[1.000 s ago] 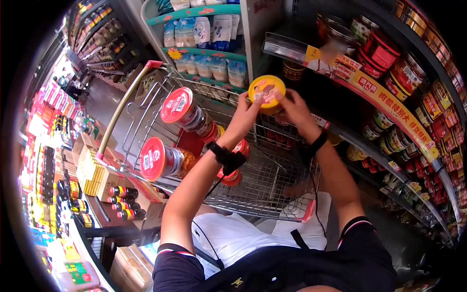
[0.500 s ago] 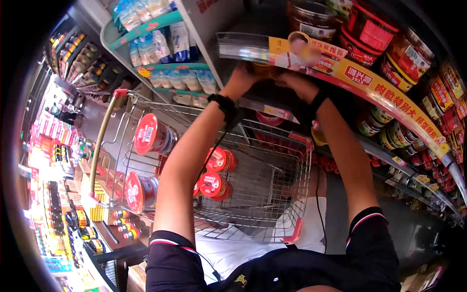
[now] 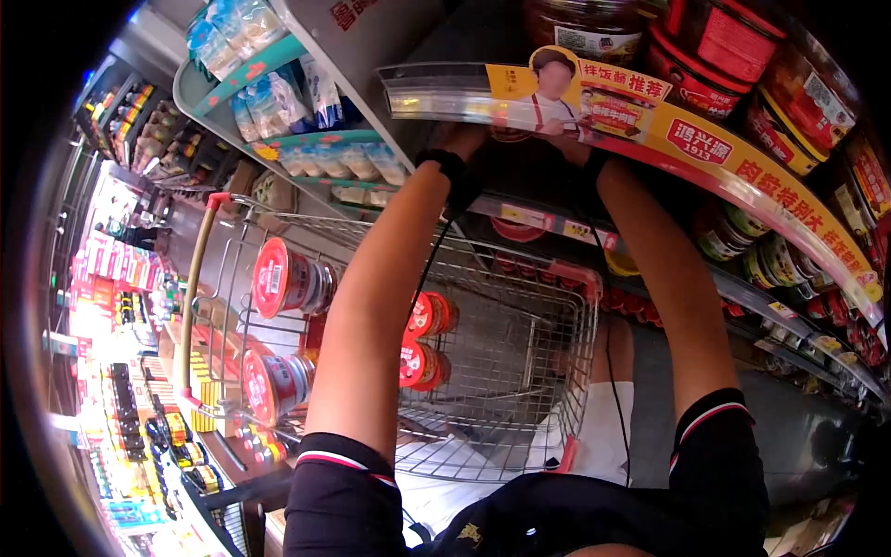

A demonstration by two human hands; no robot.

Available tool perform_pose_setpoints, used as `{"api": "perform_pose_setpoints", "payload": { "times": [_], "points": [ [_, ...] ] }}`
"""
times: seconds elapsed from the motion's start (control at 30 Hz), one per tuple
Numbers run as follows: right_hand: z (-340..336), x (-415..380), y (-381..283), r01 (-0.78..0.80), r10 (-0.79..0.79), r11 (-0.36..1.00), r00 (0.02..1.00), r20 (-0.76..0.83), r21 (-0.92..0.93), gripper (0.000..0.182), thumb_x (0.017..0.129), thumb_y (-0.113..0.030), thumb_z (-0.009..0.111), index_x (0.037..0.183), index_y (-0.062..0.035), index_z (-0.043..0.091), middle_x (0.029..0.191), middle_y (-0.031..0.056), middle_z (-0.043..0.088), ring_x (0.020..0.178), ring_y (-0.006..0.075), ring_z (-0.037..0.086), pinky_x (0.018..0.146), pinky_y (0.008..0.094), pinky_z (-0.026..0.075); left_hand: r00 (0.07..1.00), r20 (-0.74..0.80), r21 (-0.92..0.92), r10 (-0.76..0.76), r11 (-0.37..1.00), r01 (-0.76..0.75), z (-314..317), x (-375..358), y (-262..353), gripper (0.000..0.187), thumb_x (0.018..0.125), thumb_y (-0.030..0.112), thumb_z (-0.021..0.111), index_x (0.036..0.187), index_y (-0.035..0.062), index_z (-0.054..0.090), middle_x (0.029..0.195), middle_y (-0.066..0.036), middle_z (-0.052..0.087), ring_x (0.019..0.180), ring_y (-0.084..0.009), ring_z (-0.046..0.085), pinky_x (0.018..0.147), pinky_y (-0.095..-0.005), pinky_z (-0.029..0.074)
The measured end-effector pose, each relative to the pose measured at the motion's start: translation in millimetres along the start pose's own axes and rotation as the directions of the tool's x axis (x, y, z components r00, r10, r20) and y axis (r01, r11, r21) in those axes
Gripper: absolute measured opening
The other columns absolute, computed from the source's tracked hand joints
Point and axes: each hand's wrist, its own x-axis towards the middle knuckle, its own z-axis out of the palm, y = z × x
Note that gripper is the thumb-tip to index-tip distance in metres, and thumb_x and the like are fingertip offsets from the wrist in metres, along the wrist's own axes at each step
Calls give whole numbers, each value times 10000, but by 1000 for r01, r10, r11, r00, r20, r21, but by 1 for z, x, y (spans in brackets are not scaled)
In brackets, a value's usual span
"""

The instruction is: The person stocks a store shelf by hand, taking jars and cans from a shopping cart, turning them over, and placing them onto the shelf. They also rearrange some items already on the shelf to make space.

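Observation:
Both my arms reach into the dark shelf space under the yellow promotional strip [image 3: 650, 121]. My left hand [image 3: 464, 141] is partly behind the strip's lower edge, its fingers hidden. My right hand [image 3: 569, 153] is in shadow to its right, fingers hidden too. Between the hands a round, dark reddish edge [image 3: 512, 136] shows, too dim to name. Below my arms stands a wire shopping cart [image 3: 506, 390]. Red-lidded tubs [image 3: 281, 278] sit at its left side, and smaller red-lidded tubs [image 3: 424, 365] lie further in, partly behind my left forearm.
Large jars and red tubs [image 3: 715, 46] fill the shelf above the strip. Green-labelled tubs [image 3: 729, 227] stand on the shelf below. At left, bagged goods [image 3: 269, 102] fill a teal-edged rack [image 3: 320, 139]. A black cable [image 3: 615, 399] hangs beside the cart.
My hands have gone deeper behind the strip, and the brownish round thing between them is now mostly hidden. The whole view has shifted slightly.

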Motion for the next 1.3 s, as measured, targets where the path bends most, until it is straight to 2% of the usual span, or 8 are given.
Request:
{"api": "perform_pose_setpoints", "payload": {
  "times": [0.23, 0.33, 0.4, 0.57, 0.9, 1.17, 1.23, 1.3],
  "points": [
    [19, -15, -51, -32, 28, 995, 999, -40, -92, 451, 902, -247, 668, 1296, -75, 530, 1225, 62, 573, 1083, 175, 567, 900, 339, 487, 937, -200, -602, 287, 718, -349, 38, 13, -33, 400, 986, 282, 499, 1305, 42, 530, 1352, -175, 509, 1274, -324, 455, 1101, -421, 311],
    [44, -45, -89, -55, 43, 988, 995, -86, -145, 461, 903, -244, 665, 1307, -77, 518, 1238, 65, 561, 1077, 178, 564, 895, 341, 486, 832, -117, 475, 542, 767, -432, 11, -48, -18, 404, 977, 161, 530, 1337, -4, 447, 1289, -187, 561, 1183, -353, 525, 1015, -424, 421],
    [58, -71, -99, -81, 55, 973, 991, -124, -215, 481, 903, -236, 664, 1324, -76, 494, 1248, 75, 549, 1074, 179, 564, 878, 341, 491, 971, -235, -460, -38, 885, -76, -17, -132, 35, 388, 987, 235, 551, 1264, -21, 461, 1098, -146, 625, 986, -244, 603, 841, -358, 484],
    [136, -142, -170, -135, 134, 991, 982, -132, -4, 550, 876, -230, 673, 1326, -16, 439, 1215, 123, 540, 1020, 223, 605, 824, 341, 510, 949, 34, -776, -315, 590, 224, -58, -274, 31, 417, 1003, 284, 546, 1287, -7, 453, 1115, -101, 629, 952, -161, 606, 779, -296, 503],
    [276, -208, -111, -544, 464, 827, 805, 369, 146, 396, 929, -229, 631, 1244, -23, 507, 1073, 67, 599, 888, 137, 628, 767, 281, 534, 809, 284, 13, -514, 846, 533, -75, -326, -116, 482, 972, 378, 527, 969, -93, 631, 718, -81, 596, 619, -145, 531, 546, -303, 445],
    [297, -256, -12, -373, 462, 880, 535, 707, -293, 264, 945, -265, 612, 1094, -52, 569, 926, 8, 608, 724, 86, 603, 635, 246, 529, 725, 627, 599, -287, 772, -212, 23, -307, -283, 390, 954, 198, 409, 1225, 34, 637, 1227, -211, 631, 1135, -309, 627, 906, -417, 523],
    [305, -266, 1, -363, 489, 866, 473, 733, -344, 310, 941, -280, 622, 1128, -42, 559, 968, 14, 608, 768, 107, 619, 663, 266, 538, 449, 879, 475, -162, 200, -857, 14, -322, -313, 209, 889, 144, 542, 877, 42, 724, 940, -136, 731, 750, -242, 699, 639, -338, 549],
    [311, -270, -10, -513, 611, 766, 391, 689, -388, 386, 935, -294, 632, 1205, -35, 536, 1045, 23, 597, 850, 124, 623, 716, 288, 542, 514, 811, 561, -279, 617, -552, 65, -285, -369, 353, 934, 274, 495, 1103, 45, 704, 1168, -199, 663, 1059, -315, 661, 886, -421, 541]
  ]
}}
